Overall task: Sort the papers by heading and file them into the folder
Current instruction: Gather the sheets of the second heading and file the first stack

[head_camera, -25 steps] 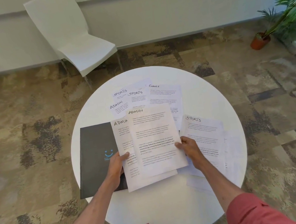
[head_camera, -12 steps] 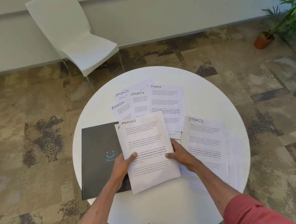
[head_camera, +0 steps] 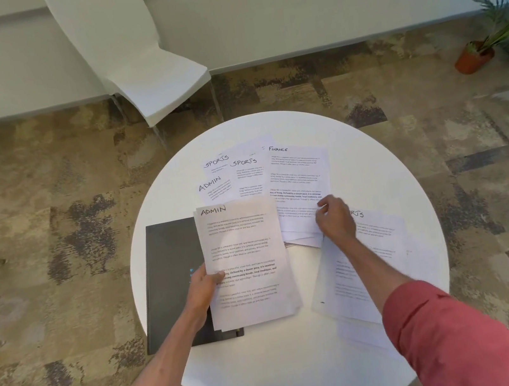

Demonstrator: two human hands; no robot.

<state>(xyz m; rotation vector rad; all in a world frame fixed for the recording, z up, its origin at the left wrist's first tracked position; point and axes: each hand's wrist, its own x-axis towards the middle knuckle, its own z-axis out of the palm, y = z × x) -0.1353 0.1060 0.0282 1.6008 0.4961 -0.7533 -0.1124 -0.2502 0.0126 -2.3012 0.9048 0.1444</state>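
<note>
stage: sorting, early | left hand (head_camera: 202, 289) pinches ADMIN stack (head_camera: 244, 261), lying partly on shut folder (head_camera: 172, 272) under that hand | right hand (head_camera: 334, 218) grips FINANCE sheet (head_camera: 301, 178) | beyond hands: SPORTS sheets (head_camera: 242, 168) unsorted | filed: nothing

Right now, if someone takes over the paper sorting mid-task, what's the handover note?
Left hand: holds the stacked white ADMIN sheets at their left edge, lying partly over the closed black folder.
Right hand: fingers at the lower edge of the white FINANCE sheet; grip unclear.
On the round white table: two SPORTS sheets and one loose ADMIN sheet at the far side, more sheets under the right forearm.
Done: part of ADMIN stacked. Left: the loose ADMIN sheet, other headings, all filing.
</note>
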